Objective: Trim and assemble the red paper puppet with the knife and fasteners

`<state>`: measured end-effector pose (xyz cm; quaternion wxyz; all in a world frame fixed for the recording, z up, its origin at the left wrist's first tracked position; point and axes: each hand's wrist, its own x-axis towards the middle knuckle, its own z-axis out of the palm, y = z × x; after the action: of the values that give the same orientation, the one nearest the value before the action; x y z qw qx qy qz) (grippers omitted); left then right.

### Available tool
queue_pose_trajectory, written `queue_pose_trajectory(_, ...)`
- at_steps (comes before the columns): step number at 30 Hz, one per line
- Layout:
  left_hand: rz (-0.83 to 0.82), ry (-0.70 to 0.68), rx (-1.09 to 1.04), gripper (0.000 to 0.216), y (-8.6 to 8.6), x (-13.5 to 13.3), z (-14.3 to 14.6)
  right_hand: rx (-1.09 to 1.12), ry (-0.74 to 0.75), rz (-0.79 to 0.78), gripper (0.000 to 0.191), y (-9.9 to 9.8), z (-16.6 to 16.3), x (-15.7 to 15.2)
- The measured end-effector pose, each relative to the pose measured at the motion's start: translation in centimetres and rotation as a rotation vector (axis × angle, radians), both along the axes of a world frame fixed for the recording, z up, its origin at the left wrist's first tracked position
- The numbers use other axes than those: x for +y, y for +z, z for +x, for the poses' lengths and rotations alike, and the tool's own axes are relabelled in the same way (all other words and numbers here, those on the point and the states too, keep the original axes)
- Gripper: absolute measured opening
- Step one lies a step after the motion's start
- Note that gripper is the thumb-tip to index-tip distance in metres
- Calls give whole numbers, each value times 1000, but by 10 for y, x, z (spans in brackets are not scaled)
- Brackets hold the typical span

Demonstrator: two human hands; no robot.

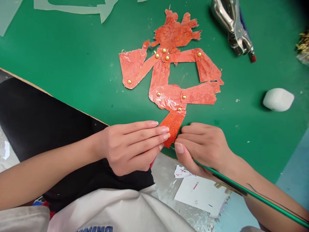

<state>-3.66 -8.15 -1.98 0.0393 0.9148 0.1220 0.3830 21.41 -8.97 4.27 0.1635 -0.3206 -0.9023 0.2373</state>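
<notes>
An orange-red jointed paper puppet (166, 74) with gold round-headed fasteners lies on the green table. My left hand (135, 145) has its fingers stretched together over the lower leg piece (174, 124), near the table edge. Its thumb is hidden underneath. Just right of that leg's end, my right hand (205, 148) is closed, thumb against the curled fingers. A thin green rod (265, 198) with a dark section runs from this hand along the forearm to the lower right. A thin wire-like tip shows between the right thumb and the leg's end.
A metal hole punch (233, 27) lies at upper right beside a pencil-like stick with a red end (252, 58). A white rounded case (278, 100) sits at right, with gold fasteners (303, 43) beyond it. Translucent scraps (72, 9) lie upper left. Paper (202, 195) shows below the table edge.
</notes>
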Motion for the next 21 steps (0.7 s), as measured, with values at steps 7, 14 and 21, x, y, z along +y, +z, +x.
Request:
queue_pose_trajectory(7,2,5,0,35,0,0,0,16,-5,26,34,-5,0,-1)
queue_pose_trajectory(14,10,17,3,36,-1,0,1,-1,-7,23,36,-3,0,-1)
queue_pose_trajectory(21,-31,-24,-27,34,-2,-1,0,-43,-17,33,36,2,-3,-2)
